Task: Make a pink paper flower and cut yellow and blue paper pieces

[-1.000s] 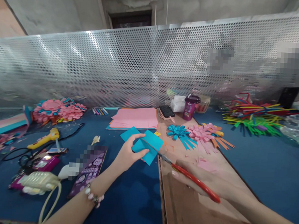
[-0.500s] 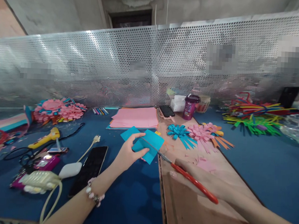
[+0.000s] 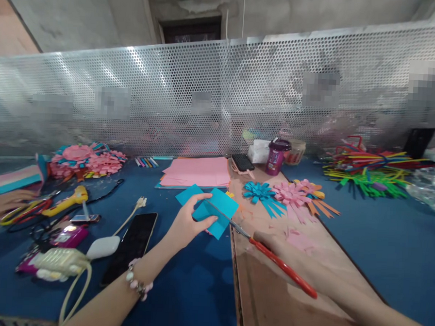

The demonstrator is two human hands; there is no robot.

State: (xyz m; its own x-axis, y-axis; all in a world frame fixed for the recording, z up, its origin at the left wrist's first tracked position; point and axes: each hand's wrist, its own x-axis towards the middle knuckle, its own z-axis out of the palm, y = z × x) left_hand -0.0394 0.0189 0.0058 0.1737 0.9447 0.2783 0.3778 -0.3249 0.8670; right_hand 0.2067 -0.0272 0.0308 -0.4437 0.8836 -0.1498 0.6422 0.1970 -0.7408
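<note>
My left hand (image 3: 188,224) pinches a folded teal paper sheet (image 3: 215,212) and holds it above the blue table mat. My right hand (image 3: 306,269) grips red-handled scissors (image 3: 267,258), and their blades reach into the teal paper from the right. A stack of pink paper (image 3: 197,172) lies just behind the teal sheet. Finished paper flowers, one teal (image 3: 260,191) and one pink (image 3: 292,195), rest on the brown board (image 3: 268,302) to the right.
A black phone (image 3: 131,246), a white charger (image 3: 102,247), a yellow glue gun (image 3: 67,200) and a cream object lie at left. Another person's hand (image 3: 4,204) holds scissors at the far left edge. A purple cup (image 3: 276,156), coloured strips (image 3: 370,166) and a perforated metal screen (image 3: 221,95) stand behind.
My hands, the teal paper and the scissors have barely moved. At the far left, another person's hand with scissors has come into view over the clutter.
</note>
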